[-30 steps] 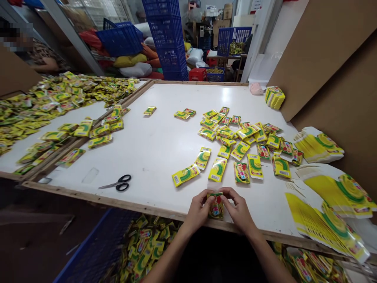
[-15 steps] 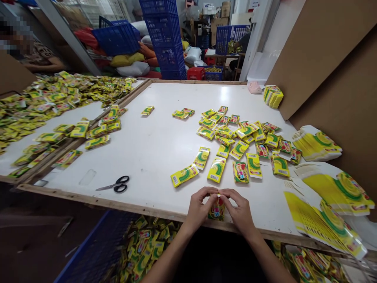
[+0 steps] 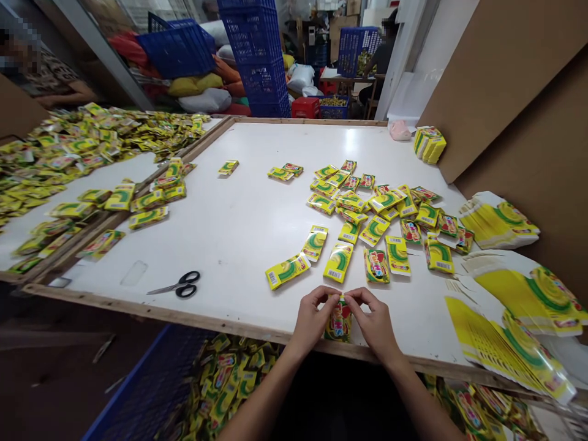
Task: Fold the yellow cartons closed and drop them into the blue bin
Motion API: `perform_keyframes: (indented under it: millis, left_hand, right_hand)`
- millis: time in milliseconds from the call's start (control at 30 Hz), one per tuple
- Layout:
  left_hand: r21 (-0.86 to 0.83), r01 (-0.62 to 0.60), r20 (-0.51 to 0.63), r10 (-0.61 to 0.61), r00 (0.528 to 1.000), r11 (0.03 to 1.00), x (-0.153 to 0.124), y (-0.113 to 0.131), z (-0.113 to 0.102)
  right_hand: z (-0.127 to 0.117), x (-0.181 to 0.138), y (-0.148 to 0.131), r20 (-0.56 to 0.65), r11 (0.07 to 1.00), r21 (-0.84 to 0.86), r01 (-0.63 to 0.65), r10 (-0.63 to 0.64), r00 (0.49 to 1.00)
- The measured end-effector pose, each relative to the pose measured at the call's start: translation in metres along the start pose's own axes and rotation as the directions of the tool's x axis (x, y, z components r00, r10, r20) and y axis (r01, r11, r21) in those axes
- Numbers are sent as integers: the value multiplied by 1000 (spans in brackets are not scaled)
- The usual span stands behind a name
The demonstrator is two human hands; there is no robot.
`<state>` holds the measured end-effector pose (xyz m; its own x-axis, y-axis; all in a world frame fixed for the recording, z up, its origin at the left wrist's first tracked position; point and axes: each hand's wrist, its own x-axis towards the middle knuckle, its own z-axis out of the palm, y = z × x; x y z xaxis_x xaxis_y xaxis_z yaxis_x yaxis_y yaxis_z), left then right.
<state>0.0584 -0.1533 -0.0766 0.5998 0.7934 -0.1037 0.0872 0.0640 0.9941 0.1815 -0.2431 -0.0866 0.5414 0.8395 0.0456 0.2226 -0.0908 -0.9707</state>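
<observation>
Both of my hands pinch one small yellow and green packet (image 3: 339, 321) at the near edge of the white table (image 3: 248, 214). My left hand (image 3: 312, 320) grips its left top corner, and my right hand (image 3: 375, 323) grips its right top corner. The packet stands roughly upright between my fingers, its printed face towards me. Just beyond my hands lie several similar packets (image 3: 339, 262) flat on the table, with a larger scatter (image 3: 386, 208) further back.
Black scissors (image 3: 177, 286) lie at the table's front left. Stacks of flat yellow cartons (image 3: 509, 337) fan out at the right. A blue crate (image 3: 151, 392) of packets sits below the table. Another table (image 3: 68, 165) at left is heaped with packets, with a person behind it.
My hands have stayed at the table's near edge, fingers shifting slightly on the packet's top. The view has moved a little.
</observation>
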Motion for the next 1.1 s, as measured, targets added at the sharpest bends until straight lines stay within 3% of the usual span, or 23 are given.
perform_keyframes:
  millis: [133,233,367,467,567,633,733,767,833,933,1000,1100]
  left_hand:
    - [-49,39,94,-34,995,998,-4,-2,0]
    - [39,-3,46,1,999,999,-13,11,-10]
    - [342,-49,-44,68,997,939,-41,47,-68]
    - [596,-16,-29,42,999,803,-54,65,-115]
    - [743,-48,-78,158,984,668,-35,55,-130]
    - [791,-62,-84,208,974,609,-8,38,-123]
    - [835,-9,-94,159,983,550,27,18,-104]
    - [817,-5,-95,143,985,576,32,15,-98]
    - [678,-26,-81,109,991,735,30,11,-85]
    - [217,27,7,-29,1000,976,9,5,-62]
    - [-28,90,102,-86,991,996,-4,0,-43]
    - [-152,71,137,-50,989,986,-12,-5,-20]
  right_hand:
    - [1,-8,3,-5,999,33,41,-41,999]
    - [-1,-11,3,-1,998,30,48,-48,999]
    - [-9,-13,4,-49,1000,24,2,-1,999]
    - [-11,-12,5,-59,999,17,-32,33,998]
    - [-3,-9,1,-1,999,32,-35,35,999]
    - [7,-8,-4,51,998,51,-22,20,999]
    - [17,-8,-9,110,998,67,-3,-5,994]
    - [18,-8,-9,109,998,66,0,-7,994]
    - [19,-8,-6,66,998,62,2,-6,998]
    - [20,-8,1,-24,993,120,4,-1,1000]
    - [22,-8,5,-42,978,206,-14,23,999]
    - [22,-8,8,-56,964,262,-45,61,997]
